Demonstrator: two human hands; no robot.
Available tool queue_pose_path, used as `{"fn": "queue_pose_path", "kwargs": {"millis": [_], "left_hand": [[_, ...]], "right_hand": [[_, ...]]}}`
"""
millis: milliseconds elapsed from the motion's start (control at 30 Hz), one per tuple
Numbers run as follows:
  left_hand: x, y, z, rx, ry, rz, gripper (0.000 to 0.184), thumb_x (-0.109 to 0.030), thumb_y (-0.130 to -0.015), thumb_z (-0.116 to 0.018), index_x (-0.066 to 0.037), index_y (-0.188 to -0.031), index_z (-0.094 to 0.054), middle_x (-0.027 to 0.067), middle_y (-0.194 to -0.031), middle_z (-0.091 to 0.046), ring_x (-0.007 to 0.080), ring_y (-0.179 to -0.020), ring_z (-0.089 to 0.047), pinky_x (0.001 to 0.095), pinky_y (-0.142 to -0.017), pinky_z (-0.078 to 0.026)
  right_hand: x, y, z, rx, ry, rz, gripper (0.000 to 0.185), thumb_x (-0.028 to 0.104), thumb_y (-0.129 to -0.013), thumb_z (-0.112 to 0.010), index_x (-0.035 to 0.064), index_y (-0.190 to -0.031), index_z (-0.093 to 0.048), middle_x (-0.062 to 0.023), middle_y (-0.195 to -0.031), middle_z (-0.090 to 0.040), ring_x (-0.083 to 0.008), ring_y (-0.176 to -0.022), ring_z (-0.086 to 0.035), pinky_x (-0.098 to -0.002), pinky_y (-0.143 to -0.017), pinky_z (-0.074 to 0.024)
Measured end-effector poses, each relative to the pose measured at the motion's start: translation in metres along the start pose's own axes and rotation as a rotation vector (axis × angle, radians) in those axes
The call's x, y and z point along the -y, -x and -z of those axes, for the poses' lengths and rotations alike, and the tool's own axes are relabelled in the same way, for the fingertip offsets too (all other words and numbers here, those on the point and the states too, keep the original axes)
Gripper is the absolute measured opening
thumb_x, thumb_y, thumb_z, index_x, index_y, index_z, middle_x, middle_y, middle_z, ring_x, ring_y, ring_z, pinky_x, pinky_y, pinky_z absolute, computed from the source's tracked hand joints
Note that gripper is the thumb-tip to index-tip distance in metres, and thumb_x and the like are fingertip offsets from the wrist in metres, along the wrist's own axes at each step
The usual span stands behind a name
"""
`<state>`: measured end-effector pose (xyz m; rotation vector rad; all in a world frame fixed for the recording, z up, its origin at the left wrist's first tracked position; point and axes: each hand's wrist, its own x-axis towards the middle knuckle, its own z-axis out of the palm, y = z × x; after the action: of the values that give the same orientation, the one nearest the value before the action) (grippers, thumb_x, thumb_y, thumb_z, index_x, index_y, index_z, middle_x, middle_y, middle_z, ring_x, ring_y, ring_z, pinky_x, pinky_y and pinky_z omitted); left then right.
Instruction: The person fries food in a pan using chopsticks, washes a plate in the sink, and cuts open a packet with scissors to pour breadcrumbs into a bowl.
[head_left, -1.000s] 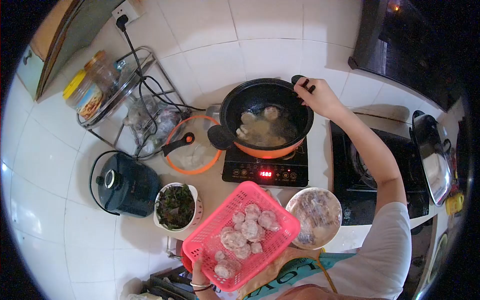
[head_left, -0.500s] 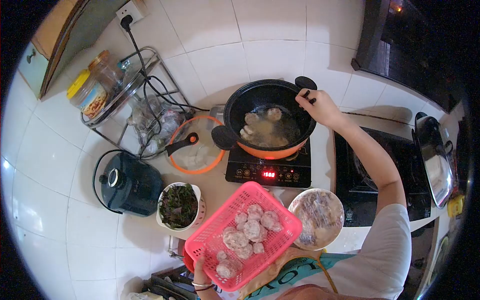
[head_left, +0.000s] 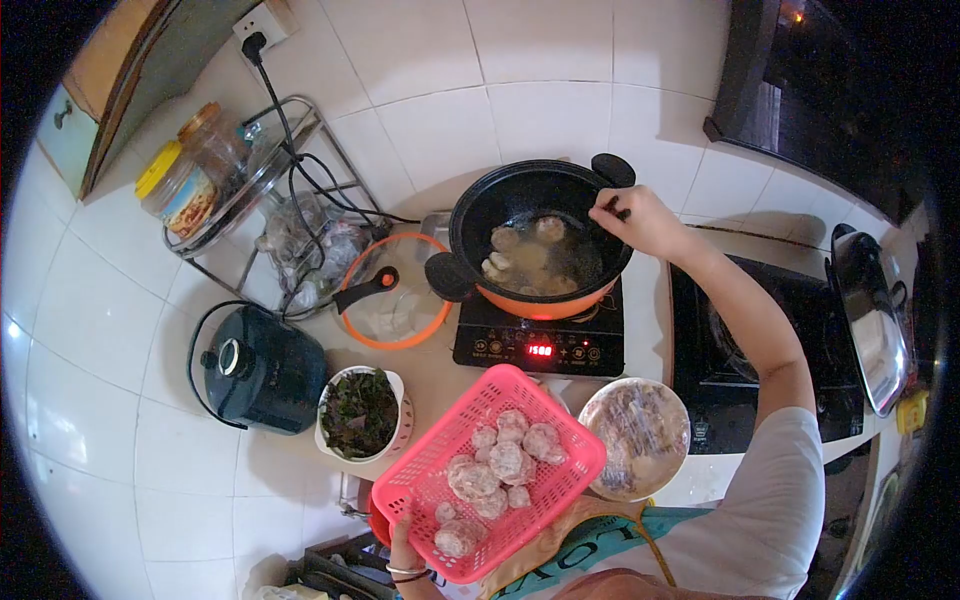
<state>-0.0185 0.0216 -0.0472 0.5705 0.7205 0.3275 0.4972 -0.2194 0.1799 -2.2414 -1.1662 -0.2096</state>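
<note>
My left hand [head_left: 402, 548] grips the near-left rim of a pink plastic basket [head_left: 585, 478], tilted in front of me. Several white-dusted, roundish food pieces [head_left: 511, 461] lie inside it, kind unclear. My right hand [head_left: 648, 222] is closed in a pinch over the right rim of a black-lined orange pot [head_left: 470, 205]. A small dark bit shows at the fingers; what it belongs to is hidden. Similar pieces [head_left: 549, 229] sit in cloudy liquid in the pot. Beneath the pot is a black induction cooker [head_left: 490, 350] with a lit red display.
An orange-rimmed glass lid [head_left: 410, 318], a white bowl of dark green leaves [head_left: 358, 412] and a dark lidded pot [head_left: 262, 370] stand to the left. A plate under plastic wrap [head_left: 634, 440] is right of the basket. Beyond is a black gas hob [head_left: 770, 360]. A cord runs from the wall socket.
The view has shifted very slightly. My right hand has turned a little at the pot rim, so less of the dark bit shows. The basket and left hand stay nearly still.
</note>
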Motion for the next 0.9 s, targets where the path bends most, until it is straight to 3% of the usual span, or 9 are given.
{"fn": "queue_pose_path", "kwargs": {"millis": [233, 400, 700, 733, 800, 900], "left_hand": [[-0.002, -0.001, -0.006, 0.026, -0.034, 0.006, 0.059, -0.024, -0.082, -0.060, 0.001, -0.132, -0.039, 0.0151, -0.125, -0.052, 0.0289, -0.111, -0.055, 0.0423, -0.095, -0.045], [0.001, 0.003, 0.000, -0.003, -0.013, -0.012, 0.060, -0.026, -0.082, -0.060, 0.001, -0.132, -0.039, 0.0145, -0.126, -0.052, 0.0282, -0.113, -0.053, 0.0420, -0.096, -0.044], [0.000, -0.001, -0.004, 0.007, -0.014, -0.005, 0.058, -0.022, -0.082, -0.059, 0.001, -0.132, -0.039, 0.0138, -0.124, -0.053, 0.0283, -0.112, -0.054, 0.0419, -0.095, -0.045], [0.000, -0.001, -0.002, 0.002, -0.057, -0.021, 0.059, -0.026, -0.081, -0.060, 0.000, -0.131, -0.041, 0.0150, -0.124, -0.053, 0.0302, -0.112, -0.053, 0.0435, -0.095, -0.045], [0.002, -0.003, 0.000, -0.008, -0.142, -0.056, 0.061, -0.034, -0.080, -0.060, -0.001, -0.129, -0.043, 0.0173, -0.125, -0.053, 0.0340, -0.111, -0.053, 0.0465, -0.096, -0.044], [0.000, 0.002, -0.001, -0.017, -0.046, -0.011, 0.059, -0.023, -0.082, -0.059, 0.001, -0.132, -0.039, 0.0146, -0.125, -0.052, 0.0289, -0.112, -0.054, 0.0425, -0.095, -0.045]], "right_hand": [[0.002, -0.031, -0.032, -0.200, -0.157, 0.201, 0.017, 0.018, -0.084, -0.063, 0.0010, -0.081, -0.063, -0.0188, -0.071, -0.061, -0.0363, -0.066, -0.061, -0.0392, -0.060, -0.0482], [-0.002, -0.051, -0.050, -0.091, -0.009, 0.288, 0.022, 0.023, -0.086, -0.058, 0.0018, -0.082, -0.062, -0.0184, -0.074, -0.062, -0.0372, -0.070, -0.060, -0.0431, -0.066, -0.0490], [0.018, -0.035, -0.010, 0.075, 0.063, 0.141, 0.021, 0.023, -0.085, -0.059, 0.0023, -0.084, -0.063, -0.0189, -0.074, -0.062, -0.0374, -0.068, -0.060, -0.0428, -0.063, -0.0479], [0.010, -0.035, -0.011, -0.015, 0.040, 0.221, 0.019, 0.023, -0.085, -0.060, 0.0039, -0.086, -0.063, -0.0192, -0.072, -0.061, -0.0370, -0.067, -0.059, -0.0423, -0.061, -0.0470], [0.011, -0.029, -0.005, -0.061, 0.034, 0.148, 0.019, 0.023, -0.085, -0.060, 0.0042, -0.086, -0.064, -0.0192, -0.071, -0.061, -0.0371, -0.066, -0.059, -0.0421, -0.061, -0.0469], [0.008, -0.023, -0.001, -0.129, 0.008, 0.130, 0.018, 0.023, -0.085, -0.060, 0.0047, -0.086, -0.064, -0.0189, -0.068, -0.060, -0.0373, -0.062, -0.058, -0.0419, -0.060, -0.0461]]}}
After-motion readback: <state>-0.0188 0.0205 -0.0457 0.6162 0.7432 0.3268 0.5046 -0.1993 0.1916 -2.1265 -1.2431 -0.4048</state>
